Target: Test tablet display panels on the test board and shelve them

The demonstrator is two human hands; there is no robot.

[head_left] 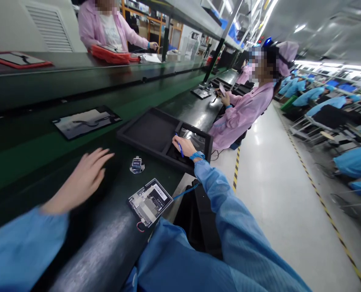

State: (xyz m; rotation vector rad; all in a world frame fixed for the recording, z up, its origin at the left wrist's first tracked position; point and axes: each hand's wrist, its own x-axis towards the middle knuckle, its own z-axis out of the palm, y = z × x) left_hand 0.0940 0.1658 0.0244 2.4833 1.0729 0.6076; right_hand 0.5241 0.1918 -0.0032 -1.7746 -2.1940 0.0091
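Observation:
My left hand [82, 180] hovers over the dark workbench with its fingers stretched out, a little blurred, holding nothing. My right hand [185, 147] reaches into a black tray [150, 132] and grips a blue pen [179, 148]. Its fingers rest beside a shiny dark panel [194, 137] lying in the tray's right compartment. A blue wrist strap [197, 155] with a coiled cord circles my right wrist. An opened device showing its circuit board [150, 201] lies near the bench's front edge. A small blue counter on a round silver base [136, 164] stands between my hands.
A flat dark panel [86, 121] lies on the green conveyor belt [31, 158]. A person in pink [244, 109] sits further along my side, holding a small device. Another person in pink [107, 28] stands across the line by red trays [112, 54]. An aisle with yellow-black tape [305, 166] runs on the right.

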